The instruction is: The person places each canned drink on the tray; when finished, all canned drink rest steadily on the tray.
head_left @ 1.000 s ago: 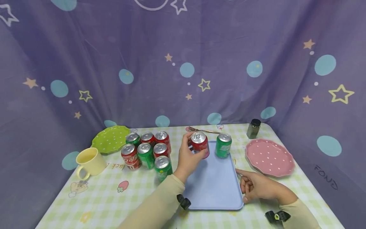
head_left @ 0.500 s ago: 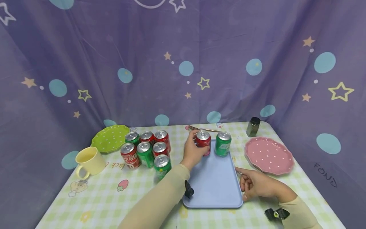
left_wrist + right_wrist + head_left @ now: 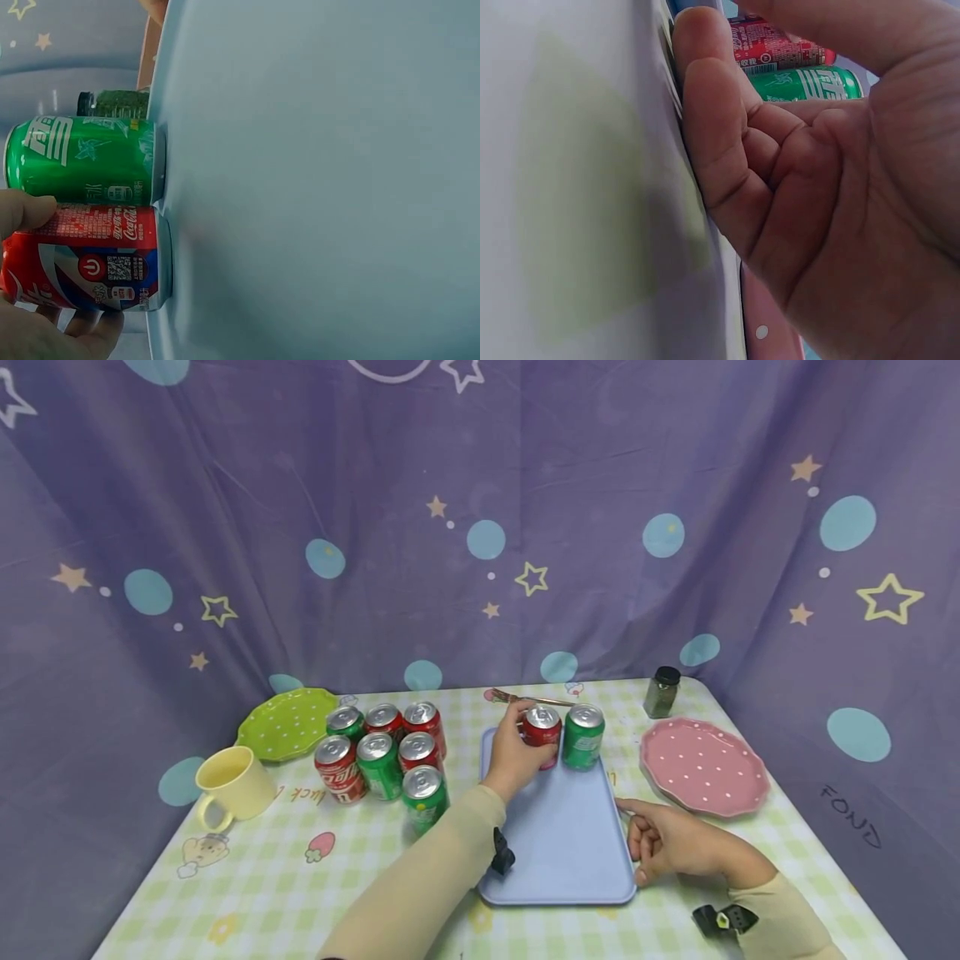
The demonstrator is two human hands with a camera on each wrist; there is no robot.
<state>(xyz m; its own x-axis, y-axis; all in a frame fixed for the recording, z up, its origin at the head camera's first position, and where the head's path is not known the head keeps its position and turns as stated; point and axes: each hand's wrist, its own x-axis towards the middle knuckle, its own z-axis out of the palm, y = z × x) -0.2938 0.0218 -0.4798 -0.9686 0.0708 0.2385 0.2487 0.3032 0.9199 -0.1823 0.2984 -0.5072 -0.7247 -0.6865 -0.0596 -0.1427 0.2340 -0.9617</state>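
Observation:
My left hand [image 3: 516, 758] grips a red Coca-Cola can [image 3: 540, 735], thumb on one side and fingers on the other. The can stands upright at the back end of a light blue tray [image 3: 558, 852]. Right beside it is a green Sprite can [image 3: 582, 743]; in the left wrist view the Coca-Cola can [image 3: 105, 259] lies close alongside it. My right hand [image 3: 675, 843] rests at the tray's right edge, index finger and thumb tips against the rim. Its other fingers are loosely bent, as the right wrist view shows.
Several red and green cans [image 3: 381, 768] stand grouped left of the tray. Further left are a yellow mug [image 3: 238, 785] and a green dotted plate [image 3: 288, 725]. A pink dotted plate [image 3: 705, 768] and a black-lidded jar [image 3: 662, 693] stand right; a fork [image 3: 532, 699] lies behind.
My left hand has moved the Coca-Cola can to the right, from apart to right next to the Sprite can. The right hand has stayed at the tray's edge.

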